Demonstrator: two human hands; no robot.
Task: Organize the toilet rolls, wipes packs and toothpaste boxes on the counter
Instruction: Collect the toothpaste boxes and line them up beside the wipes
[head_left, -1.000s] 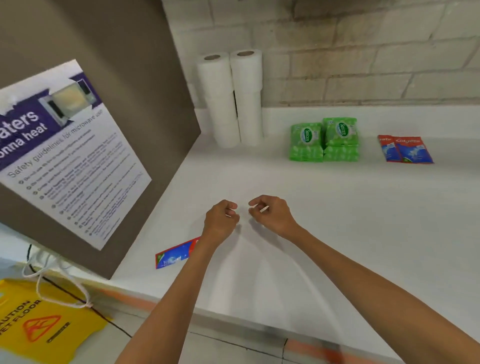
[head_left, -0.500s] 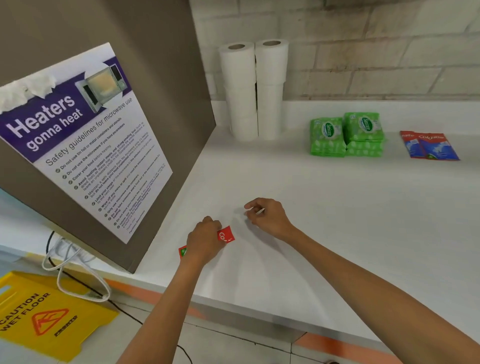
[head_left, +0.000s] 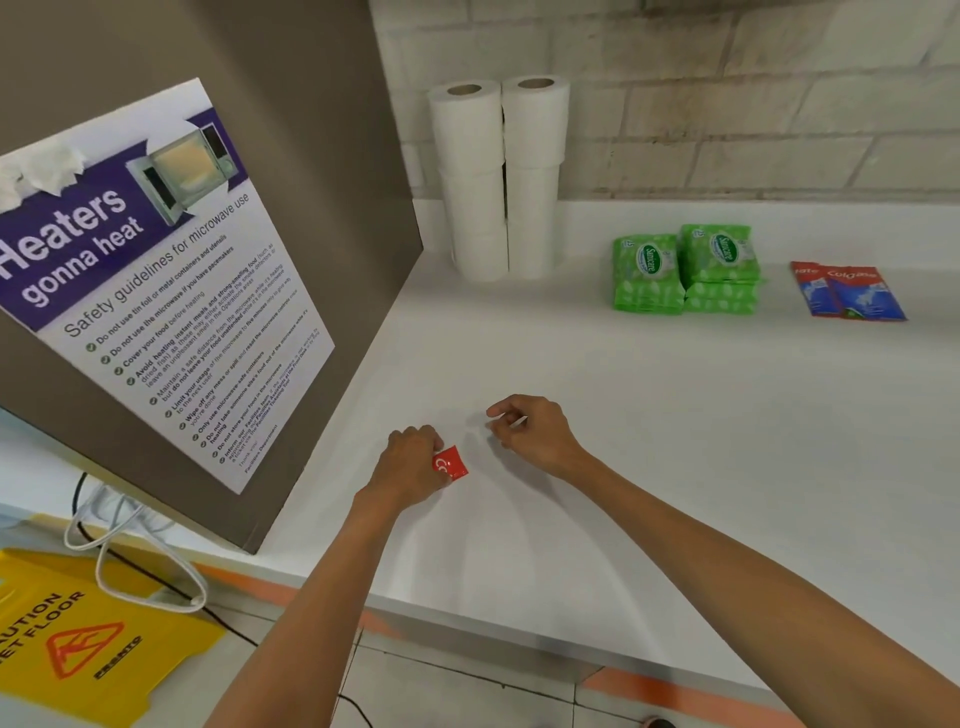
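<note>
My left hand (head_left: 413, 465) grips a red toothpaste box (head_left: 450, 464) just above the white counter (head_left: 675, 441); only the box's red end shows past my fingers. My right hand (head_left: 537, 431) hovers a short way to the right with fingers curled and nothing plainly in it. Two stacks of toilet rolls (head_left: 501, 176) stand side by side in the back left corner. Green wipes packs (head_left: 685, 270) sit in two piles against the back. Two more toothpaste boxes (head_left: 849, 293) lie flat to their right.
A brown side panel with a microwave safety poster (head_left: 156, 291) walls off the counter's left side. Below the front edge, a yellow wet floor sign (head_left: 78, 649) and a looped white cable (head_left: 135, 561) lie on the floor. A brick wall backs the counter.
My left hand reached back to the toothpaste box near the front edge, gripped it and raised it. My right hand stayed nearly still. The view shifted.
</note>
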